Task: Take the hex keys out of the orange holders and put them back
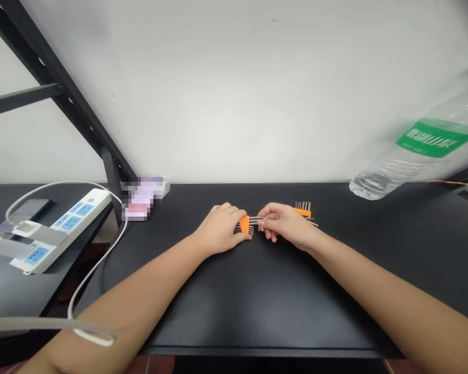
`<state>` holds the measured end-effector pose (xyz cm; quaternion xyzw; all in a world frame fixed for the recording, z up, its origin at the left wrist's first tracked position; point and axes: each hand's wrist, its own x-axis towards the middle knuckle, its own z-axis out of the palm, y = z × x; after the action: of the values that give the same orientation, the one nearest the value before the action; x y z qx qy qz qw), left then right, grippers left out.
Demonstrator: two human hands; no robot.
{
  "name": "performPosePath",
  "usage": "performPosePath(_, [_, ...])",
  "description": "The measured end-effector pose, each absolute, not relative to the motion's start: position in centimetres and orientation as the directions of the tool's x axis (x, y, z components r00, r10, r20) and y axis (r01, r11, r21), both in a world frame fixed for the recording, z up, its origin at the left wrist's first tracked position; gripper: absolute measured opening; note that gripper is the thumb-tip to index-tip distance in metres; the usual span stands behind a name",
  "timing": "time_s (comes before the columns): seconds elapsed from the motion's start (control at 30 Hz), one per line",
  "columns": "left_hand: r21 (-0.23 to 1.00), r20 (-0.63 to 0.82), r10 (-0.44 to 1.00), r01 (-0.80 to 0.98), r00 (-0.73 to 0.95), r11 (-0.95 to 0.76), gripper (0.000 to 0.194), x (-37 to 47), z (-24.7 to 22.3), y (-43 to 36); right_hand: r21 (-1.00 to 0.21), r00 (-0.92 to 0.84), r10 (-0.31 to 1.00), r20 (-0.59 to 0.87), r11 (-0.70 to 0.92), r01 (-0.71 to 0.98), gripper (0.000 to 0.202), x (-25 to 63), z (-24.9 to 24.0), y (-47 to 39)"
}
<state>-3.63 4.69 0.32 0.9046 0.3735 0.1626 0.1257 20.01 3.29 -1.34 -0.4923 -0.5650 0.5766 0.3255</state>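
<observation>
In the middle of the black table, my left hand [220, 228] is closed around an orange hex key holder [244, 224] with several bent metal keys in it. My right hand [283, 224] pinches the end of a long hex key [256, 220] that reaches out of the holder's right side. Its fingertips partly cover that end. Just behind my right hand lies a second orange holder [304, 212] with several metal keys standing out of it, partly hidden by the hand.
A large clear bottle [421, 140] with a green label stands at the right. On the left are a white power strip [66, 228] with chargers, a looping white cable [97, 267], a phone [25, 213] and a blurred-out item [140, 200]. The black table [265, 306] meets a white wall.
</observation>
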Motion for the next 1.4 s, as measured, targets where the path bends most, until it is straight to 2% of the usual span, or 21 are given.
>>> performPosePath(0.13, [0.347,0.207,0.717,0.635,0.665,-0.690,0.039,-4.0,0.2,5.1,-0.966,-0.255,0.938,-0.236,-0.196,0.170,0.032,21.7,-1.3,3.5])
performPosePath(0.27, [0.336,0.221,0.718,0.639,0.660,-0.692,0.040,-4.1,0.1,5.3,-0.964,-0.174,0.963,-0.204,-0.168,0.204,0.034,22.7,-1.4,3.9])
performPosePath(0.57, [0.385,0.252,0.720,0.616,0.646,-0.687,0.041,-4.0,0.3,5.3,-0.872,-0.176,0.967,-0.184,-0.077,0.484,0.024,22.6,-1.6,4.3])
performPosePath(0.67, [0.423,0.287,0.735,0.607,0.614,-0.672,0.046,-4.1,0.0,5.3,-0.787,-0.177,0.975,-0.137,0.001,0.617,0.024,22.9,-1.4,4.4])
performPosePath(0.77, [0.453,0.314,0.750,0.602,0.583,-0.657,0.047,-4.2,-0.2,5.4,-0.636,-0.269,0.962,0.048,0.237,0.734,0.023,23.1,-1.1,4.2])
performPosePath(0.83, [0.462,0.320,0.751,0.597,0.578,-0.656,0.047,-4.2,-0.3,5.3,-0.545,-0.361,0.926,0.110,0.359,0.758,0.023,23.1,-0.9,3.9])
performPosePath(0.93, [0.462,0.316,0.745,0.590,0.587,-0.661,0.048,-4.2,-0.2,5.2,-0.483,-0.416,0.902,0.114,0.416,0.770,0.016,22.9,-1.0,3.7])
performPosePath(1.07, [0.457,0.315,0.733,0.580,0.604,-0.674,0.047,-4.1,0.1,5.1,-0.449,-0.372,0.914,0.161,0.404,0.797,0.015,22.5,-1.2,4.0])
performPosePath(1.17, [0.448,0.325,0.719,0.570,0.614,-0.689,0.046,-4.0,0.2,5.0,-0.494,-0.334,0.913,0.236,0.408,0.768,0.020,21.7,-0.8,3.8])
performPosePath(1.23, [0.446,0.333,0.708,0.558,0.623,-0.700,0.045,-3.9,0.2,5.0,-0.627,-0.349,0.912,0.216,0.404,0.666,0.025,20.9,-0.2,3.2])
performPosePath(1.3, [0.442,0.341,0.696,0.546,0.631,-0.712,0.043,-3.8,0.2,4.9,-0.788,-0.384,0.919,0.084,0.297,0.539,0.028,20.1,0.3,2.6])
performPosePath(1.4, [0.417,0.343,0.674,0.537,0.654,-0.733,0.042,-3.7,0.2,4.8,-0.892,-0.423,0.894,-0.147,0.065,0.448,0.032,19.3,0.8,1.9])
